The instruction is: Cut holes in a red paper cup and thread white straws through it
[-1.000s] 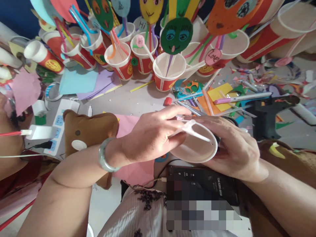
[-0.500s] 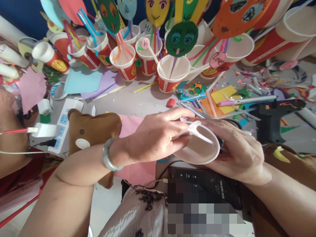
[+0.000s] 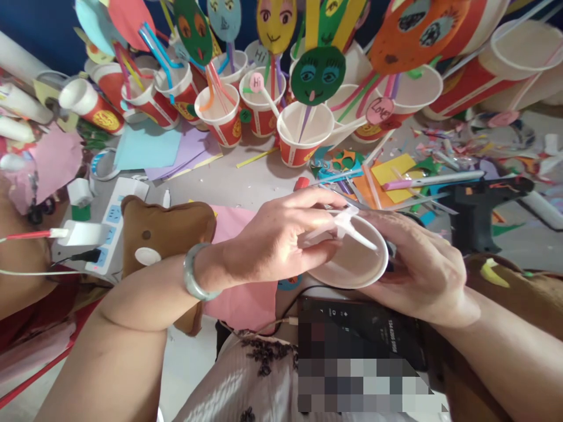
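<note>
A white paper cup (image 3: 367, 266) is tilted with its mouth facing me, and my right hand (image 3: 424, 266) is wrapped round its far right side. My left hand (image 3: 281, 237) pinches a white straw piece (image 3: 347, 223) between thumb and fingers at the cup's mouth. That piece has a forked, joined-looking end, and one thin leg reaches across the opening. Whether it touches the inner wall, I cannot tell. Fingers hide part of the straw piece and the cup's outside.
Behind stand several red-and-white cups (image 3: 288, 153) bearing straws and paper faces. A brown cushion (image 3: 176, 225) and power strip (image 3: 115, 220) lie left, over pink paper (image 3: 246, 305). A black glue gun (image 3: 479, 205) is at right, a phone (image 3: 365, 322) close to me.
The straw piece has turned slightly in my left hand, its forked end shifting a little upward and its leg lifting off the rim. Both hands keep their hold; the view has shifted slightly.
</note>
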A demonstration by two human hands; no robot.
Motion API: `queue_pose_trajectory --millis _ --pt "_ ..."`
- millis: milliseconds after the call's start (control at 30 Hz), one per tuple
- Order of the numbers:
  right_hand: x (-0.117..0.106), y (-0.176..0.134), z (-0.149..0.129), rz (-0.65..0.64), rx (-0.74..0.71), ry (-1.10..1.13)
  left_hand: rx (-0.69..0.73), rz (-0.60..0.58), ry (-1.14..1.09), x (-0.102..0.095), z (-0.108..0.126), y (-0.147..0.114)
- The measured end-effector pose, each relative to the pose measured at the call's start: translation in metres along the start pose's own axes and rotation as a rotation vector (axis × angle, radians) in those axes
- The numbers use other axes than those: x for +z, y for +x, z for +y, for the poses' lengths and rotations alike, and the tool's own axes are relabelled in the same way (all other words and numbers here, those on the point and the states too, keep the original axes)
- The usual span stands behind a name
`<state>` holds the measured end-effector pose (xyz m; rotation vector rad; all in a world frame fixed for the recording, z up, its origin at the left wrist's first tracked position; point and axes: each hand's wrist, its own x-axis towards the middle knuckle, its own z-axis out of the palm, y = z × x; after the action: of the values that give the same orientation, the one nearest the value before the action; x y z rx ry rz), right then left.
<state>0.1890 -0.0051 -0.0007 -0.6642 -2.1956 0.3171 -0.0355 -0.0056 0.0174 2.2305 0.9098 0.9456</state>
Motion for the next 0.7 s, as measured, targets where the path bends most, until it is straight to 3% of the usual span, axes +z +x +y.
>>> queue_pose_trajectory --millis 700 --pt "0.0013 -0.0002 0.0015 -0.001 0.005 0.034 -0.038 0.02 0.062 -0.001 0.0034 -0.0033"
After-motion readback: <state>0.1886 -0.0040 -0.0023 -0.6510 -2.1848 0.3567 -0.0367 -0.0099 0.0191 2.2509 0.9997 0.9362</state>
